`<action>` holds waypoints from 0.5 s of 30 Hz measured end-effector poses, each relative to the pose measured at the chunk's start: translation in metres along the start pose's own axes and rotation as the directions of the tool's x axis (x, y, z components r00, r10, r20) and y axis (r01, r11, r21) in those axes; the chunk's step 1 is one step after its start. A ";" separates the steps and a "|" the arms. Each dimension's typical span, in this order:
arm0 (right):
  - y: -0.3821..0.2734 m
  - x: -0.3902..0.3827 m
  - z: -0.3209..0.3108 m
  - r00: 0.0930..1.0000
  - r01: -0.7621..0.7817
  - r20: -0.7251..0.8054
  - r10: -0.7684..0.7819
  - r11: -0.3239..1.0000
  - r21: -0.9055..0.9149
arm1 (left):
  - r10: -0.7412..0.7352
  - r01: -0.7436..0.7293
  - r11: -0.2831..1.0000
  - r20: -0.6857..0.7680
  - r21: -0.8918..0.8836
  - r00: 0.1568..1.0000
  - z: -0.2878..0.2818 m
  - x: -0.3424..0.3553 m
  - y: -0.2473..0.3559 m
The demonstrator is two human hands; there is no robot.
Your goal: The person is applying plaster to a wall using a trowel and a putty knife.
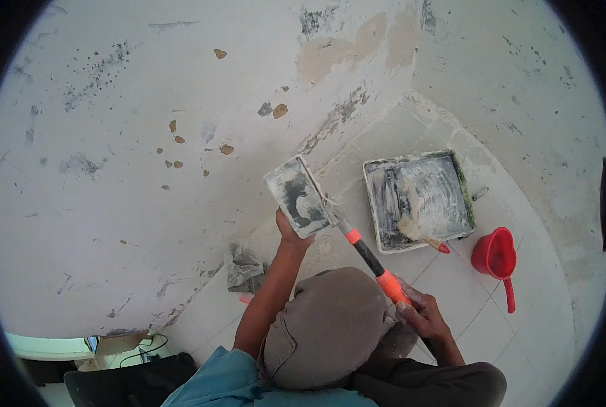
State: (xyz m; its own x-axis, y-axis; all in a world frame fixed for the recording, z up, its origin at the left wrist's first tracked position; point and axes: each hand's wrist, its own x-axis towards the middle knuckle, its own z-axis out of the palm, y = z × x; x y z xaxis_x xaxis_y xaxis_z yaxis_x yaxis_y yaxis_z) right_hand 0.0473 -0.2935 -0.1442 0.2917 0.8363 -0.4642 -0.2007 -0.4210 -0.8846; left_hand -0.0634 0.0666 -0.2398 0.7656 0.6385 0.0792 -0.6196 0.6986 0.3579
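Between my two hands is a long-handled rectangular pad (pixel 296 193), its flat face smeared with white and dark grey. My left hand (pixel 293 233) holds the head at its near lower edge, with most of the fingers hidden behind it. Around the lower end of the orange and black pole (pixel 366 256), my right hand (pixel 421 314) is closed. The pole slants from the pad down to the right. To its right lies a square tray (pixel 373 203) coated in whitish paste. A brush (pixel 418 234) with a red-tipped handle rests across the tray's near side.
A red dipper (pixel 496 254) stands right of the tray on the tiled floor (pixel 466 292). Scuffed, chipped white walls (pixel 127 224) meet at a corner ahead. A crumpled grey bag (pixel 244 268) lies beside my left forearm. A grey-brown cap (pixel 327 325) covers the view between my arms.
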 end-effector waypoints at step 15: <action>0.000 -0.003 -0.009 0.993 0.114 0.026 -0.111 0.984 -0.134 | 0.062 -0.055 0.997 -0.133 0.056 0.989 0.015 -0.002 0.005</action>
State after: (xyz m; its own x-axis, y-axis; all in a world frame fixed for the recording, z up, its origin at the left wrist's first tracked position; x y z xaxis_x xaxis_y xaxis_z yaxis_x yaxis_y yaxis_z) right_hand 0.0544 -0.2994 -0.1429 0.2882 0.8867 -0.3615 -0.0394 -0.3662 -0.9297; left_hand -0.0654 0.0634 -0.2241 0.6955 0.7181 -0.0232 -0.6504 0.6429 0.4046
